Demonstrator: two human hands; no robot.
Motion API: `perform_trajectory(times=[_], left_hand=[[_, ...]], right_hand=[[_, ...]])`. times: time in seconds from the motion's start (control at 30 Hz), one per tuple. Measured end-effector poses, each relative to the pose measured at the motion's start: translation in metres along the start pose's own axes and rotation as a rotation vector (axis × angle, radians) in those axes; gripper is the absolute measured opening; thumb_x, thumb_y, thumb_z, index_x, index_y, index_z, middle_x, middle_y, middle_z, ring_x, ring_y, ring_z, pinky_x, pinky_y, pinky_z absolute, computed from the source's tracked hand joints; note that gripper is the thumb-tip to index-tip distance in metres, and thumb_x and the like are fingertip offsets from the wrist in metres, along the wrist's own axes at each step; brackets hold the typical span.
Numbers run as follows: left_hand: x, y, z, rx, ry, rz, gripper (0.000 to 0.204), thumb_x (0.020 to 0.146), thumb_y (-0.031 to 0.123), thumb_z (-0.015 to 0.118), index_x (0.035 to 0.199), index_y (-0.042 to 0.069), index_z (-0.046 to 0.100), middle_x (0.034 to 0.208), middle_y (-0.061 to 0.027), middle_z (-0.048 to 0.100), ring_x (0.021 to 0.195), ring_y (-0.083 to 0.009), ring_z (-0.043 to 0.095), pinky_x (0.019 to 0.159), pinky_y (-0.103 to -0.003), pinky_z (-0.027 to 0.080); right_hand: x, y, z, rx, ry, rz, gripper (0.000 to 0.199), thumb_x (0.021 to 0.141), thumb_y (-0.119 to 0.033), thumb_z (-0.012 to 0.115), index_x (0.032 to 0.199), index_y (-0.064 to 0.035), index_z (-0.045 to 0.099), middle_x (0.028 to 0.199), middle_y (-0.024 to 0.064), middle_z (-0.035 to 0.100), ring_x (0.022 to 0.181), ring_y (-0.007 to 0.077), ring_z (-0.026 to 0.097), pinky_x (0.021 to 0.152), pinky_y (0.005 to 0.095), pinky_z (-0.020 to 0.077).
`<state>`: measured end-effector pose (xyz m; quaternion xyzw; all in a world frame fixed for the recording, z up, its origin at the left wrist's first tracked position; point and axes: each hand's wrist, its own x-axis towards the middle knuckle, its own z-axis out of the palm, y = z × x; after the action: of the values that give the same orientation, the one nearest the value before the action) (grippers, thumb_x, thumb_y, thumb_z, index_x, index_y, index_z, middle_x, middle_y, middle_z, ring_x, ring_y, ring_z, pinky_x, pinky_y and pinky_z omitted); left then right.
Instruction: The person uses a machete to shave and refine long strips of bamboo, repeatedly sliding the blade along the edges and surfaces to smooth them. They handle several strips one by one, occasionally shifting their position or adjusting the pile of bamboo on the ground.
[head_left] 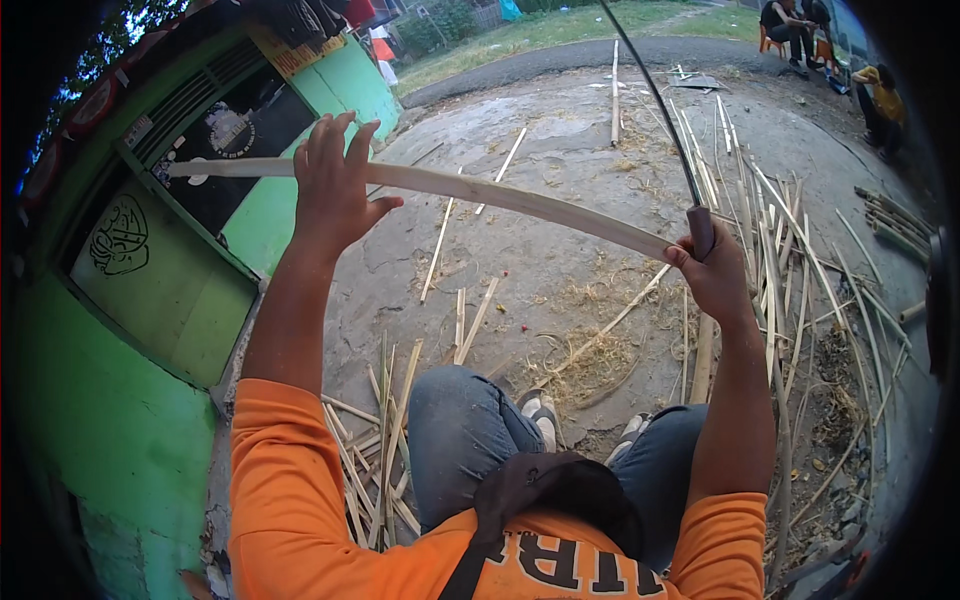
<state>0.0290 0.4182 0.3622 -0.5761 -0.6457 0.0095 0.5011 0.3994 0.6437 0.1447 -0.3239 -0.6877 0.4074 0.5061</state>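
strip: pale, long and flat strip (530, 200), held crosswise over the concrete ground (560, 240), beyond our knees; its left end reaches out past our left hand (335, 185).
left fingers: spread and straight, thumb out, back of the hand toward us, lying across the strip without curling round it; palm contact hidden.
right fingers: our right hand (718, 275) is clenched on the brown handle of the knife (701, 230), and its thumb seems to pin the strip's right end.
blade: long, dark, upward, well apart from the left hand.
handling: we judge the thumb pin to be the weak point; press it firmly, edge turned off the strip. such length likely flexes, so a fuller left grip would steady it.
floor: curly shavings (595, 365) ahead of our feet; loose strips (385, 450) beside the left knee.
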Motion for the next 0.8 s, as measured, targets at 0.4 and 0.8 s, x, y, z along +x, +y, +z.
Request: perform_trajectory(times=[0.4,0.8], left_hand=[[-0.144,-0.041,0.074,-0.564,-1.368,-0.279,0.047,0.092,0.051,0.076,0.109,0.007,0.078,0.085,-0.0128,0.076,0.083,-0.0305,0.074,0.078,-0.042,0.057],[-0.300,0.032,-0.032,-0.574,-1.300,-0.651,0.059,0.088,0.056,0.078,0.115,0.004,0.075,0.098,-0.0191,0.077,0.094,-0.0353,0.074,0.081,-0.044,0.056]], right_hand=[[-0.012,-0.002,0.050,-0.363,-0.329,-0.105,0.034,0.083,-0.024,0.087,0.098,-0.0035,0.064,0.084,0.0184,0.069,0.082,0.0412,0.068,0.073,0.0455,0.0518],[-0.005,0.029,0.062,-0.126,-0.284,-0.108,0.029,0.092,-0.021,0.081,0.108,-0.0020,0.067,0.077,0.0124,0.069,0.069,0.0212,0.063,0.068,0.0385,0.0518]])
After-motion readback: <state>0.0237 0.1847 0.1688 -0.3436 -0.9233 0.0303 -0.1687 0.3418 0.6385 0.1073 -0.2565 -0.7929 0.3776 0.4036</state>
